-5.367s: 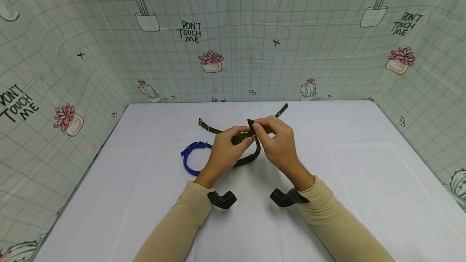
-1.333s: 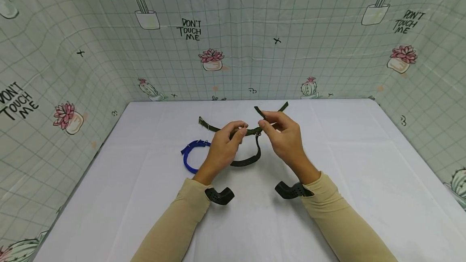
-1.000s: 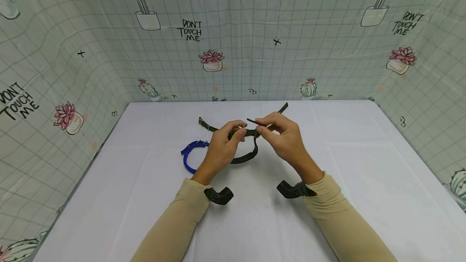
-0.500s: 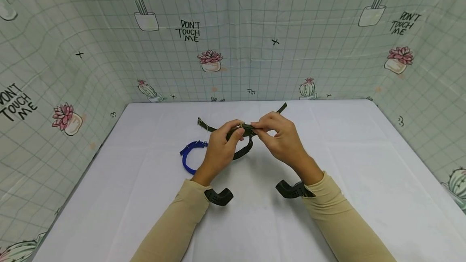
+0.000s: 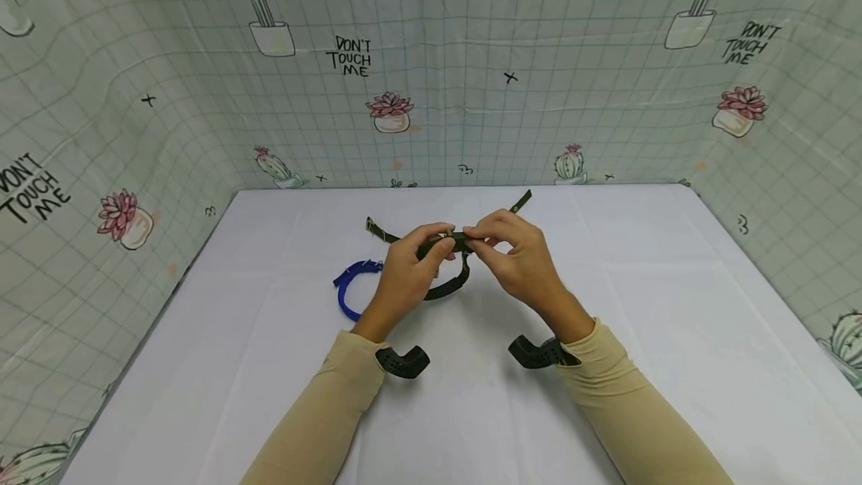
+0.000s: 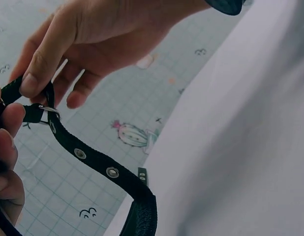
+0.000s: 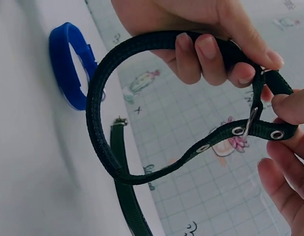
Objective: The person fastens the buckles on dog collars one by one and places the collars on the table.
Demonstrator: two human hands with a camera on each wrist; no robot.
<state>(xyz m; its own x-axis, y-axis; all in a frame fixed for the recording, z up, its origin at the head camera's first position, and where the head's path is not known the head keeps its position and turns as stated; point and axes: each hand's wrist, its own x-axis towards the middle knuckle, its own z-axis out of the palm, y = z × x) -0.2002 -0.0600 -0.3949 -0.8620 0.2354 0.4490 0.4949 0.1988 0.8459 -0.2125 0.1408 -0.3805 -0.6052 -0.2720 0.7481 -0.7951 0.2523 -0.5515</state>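
A dark green pet collar [image 7: 98, 110] with metal eyelets is held up in a loop above the table, between both hands. My left hand [image 5: 406, 269] grips its padded band close to the buckle [image 7: 262, 73], fingers curled round it in the right wrist view. My right hand [image 5: 517, 264] pinches the eyelet strap [image 7: 280, 83] between thumb and fingers, right at the buckle. Part of that strap passes through a metal ring [image 7: 251, 122]. In the head view the fingers hide most of the buckle.
On the white table [image 5: 606, 305], a blue collar [image 5: 346, 298] lies looped left of the left hand. Behind the hands stretches another dark green collar [image 5: 381, 233], its middle hidden. A patterned cloth wall [image 5: 465, 126] rises at the back and sides.
The right hand has drawn the strap's free end down and left, from pointing up to lying against the buckle by the left fingertips. Both hands have come nearer together; the other collars stay put.
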